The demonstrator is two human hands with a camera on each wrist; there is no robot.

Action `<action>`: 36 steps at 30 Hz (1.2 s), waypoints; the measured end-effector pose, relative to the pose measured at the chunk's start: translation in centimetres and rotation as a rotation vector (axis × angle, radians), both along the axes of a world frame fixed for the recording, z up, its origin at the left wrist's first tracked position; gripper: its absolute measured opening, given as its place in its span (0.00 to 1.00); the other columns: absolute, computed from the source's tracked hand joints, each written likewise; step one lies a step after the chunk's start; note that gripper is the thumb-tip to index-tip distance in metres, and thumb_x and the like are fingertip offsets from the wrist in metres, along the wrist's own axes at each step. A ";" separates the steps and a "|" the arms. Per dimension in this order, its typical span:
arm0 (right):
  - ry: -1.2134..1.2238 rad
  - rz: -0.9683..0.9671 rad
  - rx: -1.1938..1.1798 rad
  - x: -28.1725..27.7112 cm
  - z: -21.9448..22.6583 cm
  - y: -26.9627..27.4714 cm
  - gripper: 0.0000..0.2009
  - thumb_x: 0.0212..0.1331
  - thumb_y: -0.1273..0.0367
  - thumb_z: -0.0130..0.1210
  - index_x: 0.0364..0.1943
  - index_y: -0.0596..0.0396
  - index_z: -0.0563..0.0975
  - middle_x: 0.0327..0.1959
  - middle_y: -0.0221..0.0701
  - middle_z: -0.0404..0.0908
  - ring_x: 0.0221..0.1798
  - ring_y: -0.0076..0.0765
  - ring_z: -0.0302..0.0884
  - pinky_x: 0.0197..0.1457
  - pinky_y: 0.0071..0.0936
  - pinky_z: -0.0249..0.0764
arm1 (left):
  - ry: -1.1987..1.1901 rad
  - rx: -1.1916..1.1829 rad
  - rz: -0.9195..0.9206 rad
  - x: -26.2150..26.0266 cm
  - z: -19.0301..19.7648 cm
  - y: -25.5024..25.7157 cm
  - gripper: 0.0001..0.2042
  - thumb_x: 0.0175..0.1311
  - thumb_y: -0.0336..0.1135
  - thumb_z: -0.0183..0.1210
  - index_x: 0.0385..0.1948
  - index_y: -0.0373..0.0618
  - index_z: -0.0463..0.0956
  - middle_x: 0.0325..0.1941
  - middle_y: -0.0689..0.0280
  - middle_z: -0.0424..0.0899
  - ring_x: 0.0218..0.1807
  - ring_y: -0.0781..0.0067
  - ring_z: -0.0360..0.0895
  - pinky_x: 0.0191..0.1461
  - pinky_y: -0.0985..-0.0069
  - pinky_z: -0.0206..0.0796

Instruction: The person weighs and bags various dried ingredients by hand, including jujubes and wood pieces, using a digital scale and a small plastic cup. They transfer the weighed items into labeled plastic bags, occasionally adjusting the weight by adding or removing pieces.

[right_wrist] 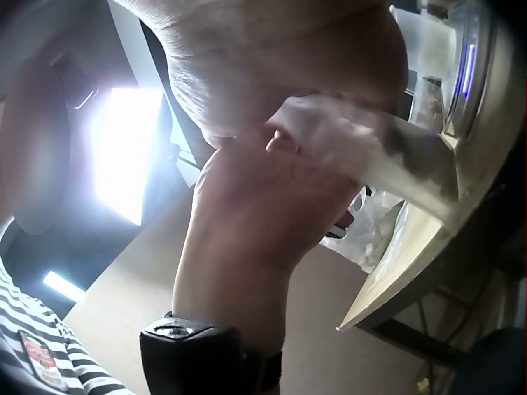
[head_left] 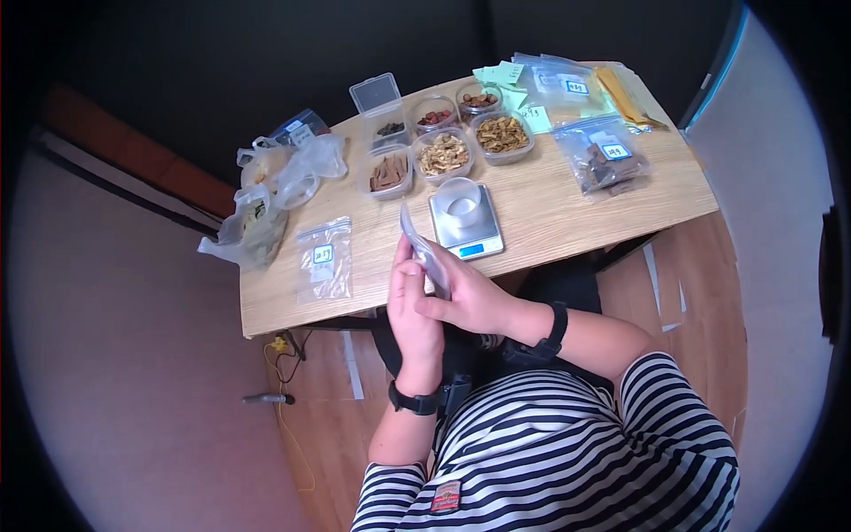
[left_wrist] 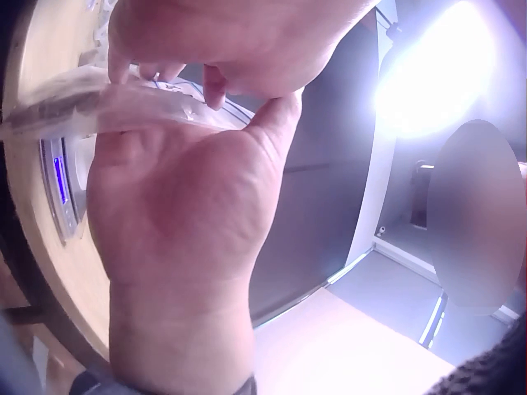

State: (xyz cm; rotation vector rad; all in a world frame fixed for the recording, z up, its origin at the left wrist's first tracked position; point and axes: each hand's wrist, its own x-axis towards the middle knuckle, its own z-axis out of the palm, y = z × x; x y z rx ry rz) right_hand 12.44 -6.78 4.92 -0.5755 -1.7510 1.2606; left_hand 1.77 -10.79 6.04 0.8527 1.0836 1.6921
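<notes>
Above the table's front edge, a clear plastic zip bag [head_left: 427,259] stands tilted between both hands; its contents are hidden by the fingers. My left hand [head_left: 415,315] grips the near side of the bag with bent fingers. The right hand [head_left: 479,293] holds it from the other side, thumb across toward the left hand. In the left wrist view the bag [left_wrist: 123,111] runs out between the two palms. Just beyond the hands, a digital scale [head_left: 452,245] with a lit display carries a round clear plastic cup [head_left: 461,191].
Behind the scale are clear tubs of brown strips [head_left: 388,173], pale slices [head_left: 443,155] and golden-brown pieces [head_left: 503,135]. A labelled zip bag [head_left: 324,266] lies left; a filled one [head_left: 607,164] lies right. White plastic bags [head_left: 253,230] sit at the left edge, green notes [head_left: 501,75] behind.
</notes>
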 end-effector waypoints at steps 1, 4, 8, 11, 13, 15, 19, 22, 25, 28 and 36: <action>0.005 0.007 -0.001 0.0 -0.2 -0.1 0.45 0.65 0.48 0.60 0.75 0.62 0.53 0.72 0.52 0.63 0.75 0.54 0.62 0.76 0.40 0.59 | 0.021 0.033 -0.004 0.0 -0.8 -0.2 0.12 0.80 0.34 0.47 0.43 0.37 0.77 0.77 0.54 0.63 0.68 0.66 0.69 0.72 0.67 0.60; 0.135 -0.001 -0.168 0.2 0.2 -1.0 0.29 0.74 0.58 0.53 0.71 0.62 0.63 0.65 0.44 0.73 0.67 0.39 0.72 0.69 0.33 0.67 | 0.042 0.085 -0.043 0.0 -0.7 -0.7 0.11 0.79 0.32 0.48 0.45 0.36 0.77 0.78 0.54 0.61 0.69 0.66 0.68 0.73 0.67 0.58; 0.229 -0.048 -0.409 1.7 0.3 -1.1 0.20 0.79 0.62 0.45 0.62 0.64 0.73 0.51 0.33 0.84 0.54 0.22 0.76 0.60 0.26 0.72 | 0.367 0.052 0.052 -1.3 -1.0 -1.0 0.13 0.74 0.27 0.53 0.57 0.36 0.73 0.75 0.54 0.64 0.71 0.65 0.65 0.74 0.68 0.56; 0.112 -0.005 -0.342 3.8 1.0 -0.9 0.20 0.78 0.62 0.46 0.61 0.64 0.74 0.51 0.32 0.83 0.54 0.21 0.76 0.60 0.23 0.71 | 0.318 0.028 0.223 -2.5 -0.4 -0.4 0.26 0.68 0.33 0.63 0.66 0.39 0.67 0.71 0.59 0.68 0.68 0.69 0.69 0.71 0.67 0.57; 0.145 0.037 -0.398 4.4 1.3 -1.1 0.19 0.78 0.62 0.47 0.59 0.64 0.76 0.51 0.31 0.83 0.54 0.20 0.76 0.60 0.22 0.72 | 0.117 0.028 -0.060 -4.4 -0.6 -0.3 0.22 0.68 0.32 0.64 0.62 0.38 0.71 0.64 0.60 0.75 0.60 0.74 0.74 0.65 0.73 0.63; 0.258 0.094 -0.541 4.7 0.7 -1.2 0.19 0.78 0.62 0.48 0.58 0.63 0.77 0.51 0.30 0.83 0.54 0.19 0.76 0.60 0.23 0.72 | 0.100 0.015 -0.141 -4.8 -0.9 -0.9 0.18 0.69 0.31 0.63 0.57 0.37 0.74 0.58 0.61 0.79 0.55 0.76 0.76 0.61 0.76 0.65; 0.227 0.088 -0.527 5.4 1.0 -1.2 0.16 0.76 0.64 0.52 0.56 0.63 0.79 0.48 0.28 0.84 0.50 0.18 0.77 0.56 0.21 0.74 | 0.121 0.015 -0.172 -3.8 0.1 -1.4 0.07 0.70 0.28 0.62 0.44 0.36 0.81 0.42 0.65 0.86 0.43 0.79 0.78 0.51 0.81 0.68; 0.193 0.002 -0.476 5.7 1.1 -1.2 0.16 0.74 0.64 0.55 0.54 0.63 0.80 0.46 0.27 0.84 0.49 0.17 0.76 0.55 0.20 0.74 | 0.219 0.067 -0.103 -3.6 0.4 -1.7 0.05 0.68 0.27 0.64 0.40 0.36 0.81 0.40 0.65 0.85 0.41 0.79 0.78 0.47 0.82 0.67; 0.231 0.033 -0.527 5.8 1.0 -1.2 0.16 0.74 0.63 0.55 0.53 0.63 0.80 0.45 0.27 0.84 0.48 0.17 0.76 0.54 0.20 0.74 | 0.320 0.096 -0.048 -3.7 0.8 -1.9 0.03 0.67 0.26 0.64 0.37 0.36 0.81 0.37 0.65 0.84 0.39 0.80 0.76 0.45 0.82 0.66; 0.191 0.027 -0.494 6.2 1.8 -1.4 0.15 0.74 0.64 0.55 0.52 0.64 0.80 0.45 0.28 0.84 0.48 0.17 0.76 0.54 0.20 0.74 | 0.334 0.120 -0.017 -3.6 1.4 -2.1 0.03 0.67 0.26 0.64 0.35 0.36 0.80 0.35 0.65 0.82 0.37 0.80 0.75 0.44 0.82 0.65; -0.149 -0.005 -0.123 8.7 3.9 -0.2 0.15 0.65 0.64 0.62 0.50 0.58 0.82 0.44 0.31 0.86 0.45 0.29 0.83 0.51 0.27 0.77 | 0.534 0.069 -0.115 -4.5 1.7 -3.1 0.04 0.63 0.26 0.67 0.33 0.35 0.81 0.33 0.64 0.82 0.35 0.76 0.76 0.41 0.79 0.67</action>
